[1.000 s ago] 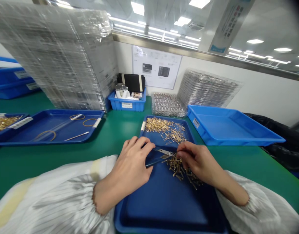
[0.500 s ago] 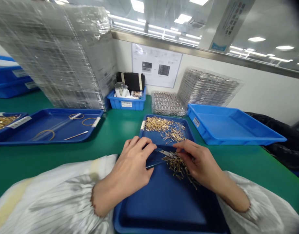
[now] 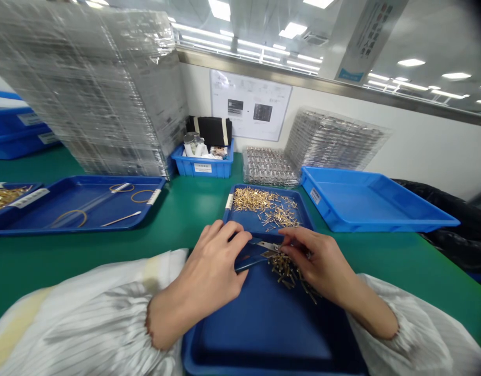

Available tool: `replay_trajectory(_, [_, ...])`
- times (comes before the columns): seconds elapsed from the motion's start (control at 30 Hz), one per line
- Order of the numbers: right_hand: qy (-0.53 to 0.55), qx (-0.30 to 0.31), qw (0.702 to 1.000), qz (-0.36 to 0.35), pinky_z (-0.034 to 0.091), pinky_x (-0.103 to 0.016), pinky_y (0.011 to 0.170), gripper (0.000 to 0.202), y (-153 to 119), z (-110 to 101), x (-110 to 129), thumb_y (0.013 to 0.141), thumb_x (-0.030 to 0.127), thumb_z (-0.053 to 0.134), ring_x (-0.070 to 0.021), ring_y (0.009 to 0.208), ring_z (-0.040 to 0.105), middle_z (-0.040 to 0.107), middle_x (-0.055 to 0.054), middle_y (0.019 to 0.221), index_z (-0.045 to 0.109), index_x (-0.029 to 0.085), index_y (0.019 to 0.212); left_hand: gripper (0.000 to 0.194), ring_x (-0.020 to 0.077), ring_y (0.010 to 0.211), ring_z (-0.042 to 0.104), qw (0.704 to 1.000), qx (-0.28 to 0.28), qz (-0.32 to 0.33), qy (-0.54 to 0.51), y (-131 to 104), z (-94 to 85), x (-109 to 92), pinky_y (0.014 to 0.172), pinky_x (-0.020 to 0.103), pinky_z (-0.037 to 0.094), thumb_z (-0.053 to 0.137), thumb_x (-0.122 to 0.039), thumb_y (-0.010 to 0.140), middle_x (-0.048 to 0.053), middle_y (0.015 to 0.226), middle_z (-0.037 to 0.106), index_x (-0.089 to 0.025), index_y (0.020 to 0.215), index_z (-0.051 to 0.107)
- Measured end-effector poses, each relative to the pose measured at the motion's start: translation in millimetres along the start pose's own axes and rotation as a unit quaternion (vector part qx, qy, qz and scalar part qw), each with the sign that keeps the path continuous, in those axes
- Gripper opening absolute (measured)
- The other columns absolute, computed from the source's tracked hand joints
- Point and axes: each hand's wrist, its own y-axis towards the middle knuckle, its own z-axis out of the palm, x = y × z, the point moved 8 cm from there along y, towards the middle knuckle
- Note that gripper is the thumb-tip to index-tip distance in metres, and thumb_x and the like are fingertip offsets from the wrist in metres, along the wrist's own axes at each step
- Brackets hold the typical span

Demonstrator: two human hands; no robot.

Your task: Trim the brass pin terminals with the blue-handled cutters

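Observation:
My left hand (image 3: pixel 220 258) is closed around the blue handles of a pair of pliers (image 3: pixel 268 246), whose metal jaws point right. At the jaw tips, my right hand (image 3: pixel 316 258) is closed in a pinch of thumb and forefinger. Whatever lies between those fingertips is too small to make out. Below the jaws, a loose heap of small gold pins (image 3: pixel 287 271) lies at the back of a dark blue tray (image 3: pixel 264 334). More gold pins (image 3: pixel 254 200) are spread in a smaller blue tray (image 3: pixel 246 222) just behind.
At left, a blue tray (image 3: pixel 103 190) holds rubber bands and a cotton swab (image 3: pixel 120 219). A light blue bin (image 3: pixel 365 201) stands at right. Behind are a small blue box (image 3: pixel 209 168), clear blister trays (image 3: pixel 269 164) and a tall plastic-wrapped stack (image 3: pixel 87 94).
My right fingertips have shifted slightly left, closer in over the tips of the pliers. The left hand keeps its hold, nearly still.

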Motion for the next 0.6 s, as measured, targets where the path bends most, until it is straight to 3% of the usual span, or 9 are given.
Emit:
replay_trajectory(0.17, [0.014,0.008,0.999,0.033,0.039,-0.021,0.055,0.015,2.2,2.3,-1.8,0.08,0.011,0.047,-0.0115,0.062,0.052,0.057,-0.002,0.072,0.06,0.017,0.076,0.032,0.0247,0.09,0.045,1.0,-0.01,-0.003,0.011,-0.7,-2.7,-1.2,0.08,0.043,0.039,0.059,-0.013,0.066,0.006,0.099,0.052,-0.018,0.097,0.053])
replay_trajectory(0.47, [0.162,-0.097,0.976,0.105,0.034,-0.02,0.05,0.01,-1.8,-5.7,-10.1,0.074,0.014,0.052,-0.0088,0.053,0.042,0.048,0.003,0.058,0.051,0.016,0.064,0.033,0.0234,0.091,0.048,0.993,-0.103,-0.001,-0.052,-4.8,-15.1,-5.1,0.083,0.042,0.041,0.057,-0.01,0.066,0.006,0.102,0.053,-0.018,0.098,0.053])
replay_trajectory(0.6, [0.24,-0.094,0.956,0.142,0.032,-0.019,0.045,0.013,-1.2,-1.5,-17.3,0.076,0.02,0.05,-0.0079,0.048,0.039,0.045,0.004,0.053,0.048,0.016,0.064,0.031,0.0222,0.09,0.052,0.989,-0.102,-0.034,-0.105,-4.1,-12.4,1.0,0.083,0.04,0.043,0.056,-0.011,0.066,0.006,0.099,0.054,-0.018,0.095,0.052])
